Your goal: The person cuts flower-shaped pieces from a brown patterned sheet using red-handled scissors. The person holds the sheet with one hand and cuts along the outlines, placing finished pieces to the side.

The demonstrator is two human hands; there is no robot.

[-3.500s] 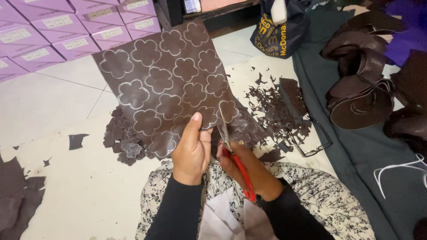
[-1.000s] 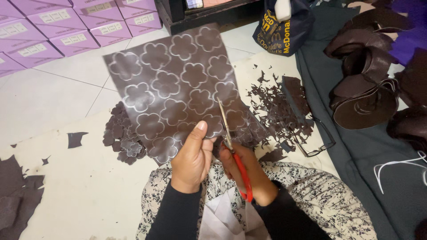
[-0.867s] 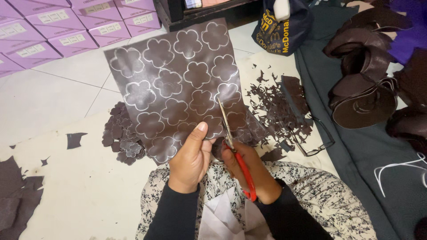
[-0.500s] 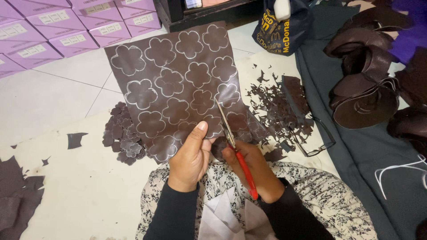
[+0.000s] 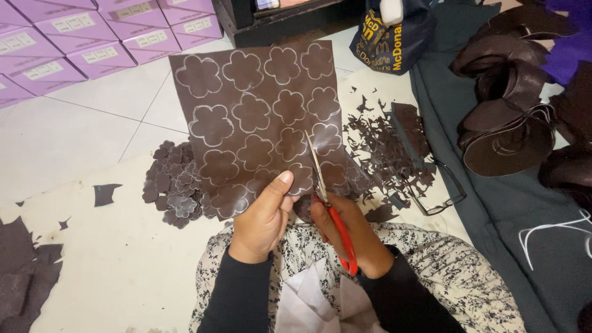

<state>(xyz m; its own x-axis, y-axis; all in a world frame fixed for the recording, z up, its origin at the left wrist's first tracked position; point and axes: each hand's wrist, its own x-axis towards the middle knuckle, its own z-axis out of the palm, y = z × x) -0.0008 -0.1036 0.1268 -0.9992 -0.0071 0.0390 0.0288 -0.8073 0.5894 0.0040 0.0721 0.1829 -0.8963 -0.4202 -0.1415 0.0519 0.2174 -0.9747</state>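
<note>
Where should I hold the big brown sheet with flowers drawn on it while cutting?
Pinch the brown sheet at its near bottom edge, coming from below, left of the scissors. The left hand does this, thumb on top; it steadies the floppy sheet beside the blades.

L hand (image 5: 264, 216) raised, thumb up & fingers pinched; R hand (image 5: 349, 229) fisted beside it, both forearms bent inward.

A single head-worn camera looks steeply down, close over the hands and lap, taking in the floor ahead.
</note>
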